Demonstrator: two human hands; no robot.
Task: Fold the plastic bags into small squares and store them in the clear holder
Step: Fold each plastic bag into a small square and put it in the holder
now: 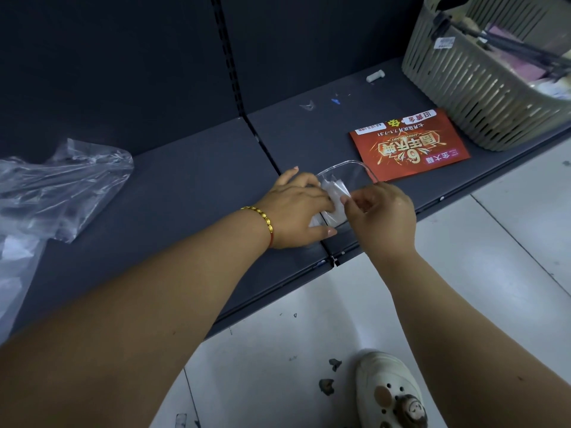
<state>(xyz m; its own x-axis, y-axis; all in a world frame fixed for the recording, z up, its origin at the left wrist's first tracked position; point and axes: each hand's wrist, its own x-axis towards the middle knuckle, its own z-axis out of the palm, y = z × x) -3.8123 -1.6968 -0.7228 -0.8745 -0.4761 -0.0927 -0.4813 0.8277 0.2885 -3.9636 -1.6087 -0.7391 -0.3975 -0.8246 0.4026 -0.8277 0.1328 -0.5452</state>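
Dark shelf (191, 193) fills most of my view, pale tiled floor (309, 350) below its front edge. Slatted grey basket (482, 97) sits at the far right of the shelf, holding items I can't make out. Loose pile of clear bags (61, 183) lies at the far left, well apart from the hands. Red flyer (411, 146) lies flat between basket and hands, its near edge under the clear holder (349, 174). Holder rests on the shelf near the front edge, at the seam between two shelf panels. Left hand (296, 211), gold bracelet (259, 219) at the wrist, lies over a folded bag (332, 196) at the holder's near end, fingers curled on it. Right hand (383, 214) pinches the holder's near rim, thumb and fingers closed on it. The folded bag sits partly inside the holder. White shoe (389, 393) on the floor, lower right.
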